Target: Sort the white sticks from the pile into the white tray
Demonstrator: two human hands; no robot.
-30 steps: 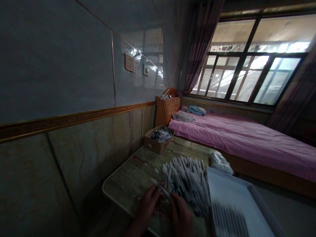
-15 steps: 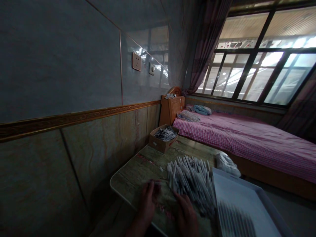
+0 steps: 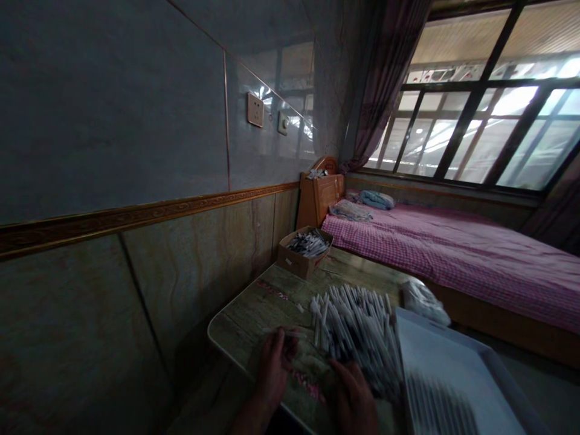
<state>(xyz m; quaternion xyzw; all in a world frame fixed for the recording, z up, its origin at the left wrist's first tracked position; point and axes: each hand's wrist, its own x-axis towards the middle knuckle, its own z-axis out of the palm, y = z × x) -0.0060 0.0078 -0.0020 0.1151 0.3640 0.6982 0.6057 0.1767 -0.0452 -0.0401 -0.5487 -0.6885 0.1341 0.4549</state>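
Observation:
A big heap of white pen-like sticks (image 3: 356,329) lies in the middle of a small table (image 3: 254,314). My left hand (image 3: 274,368) rests on the table left of the heap, its fingers curled round one thin white stick (image 3: 283,331) that points left. My right hand (image 3: 356,396) lies at the near edge of the heap with fingers bent onto the sticks; whether it grips one is hidden in the dim light. A white tray (image 3: 448,374) with a row of sticks in it stands to the right of the heap.
A cardboard box (image 3: 304,252) full of sticks sits at the table's far corner. A white plastic bag (image 3: 423,300) lies behind the tray. A bed with a pink checked cover (image 3: 453,257) stands beyond, under a large window. A tiled wall runs along the left.
My left hand has drawn one stick away from the heap to the left. My right hand has shifted toward the heap's near edge. The camera has drifted slightly left.

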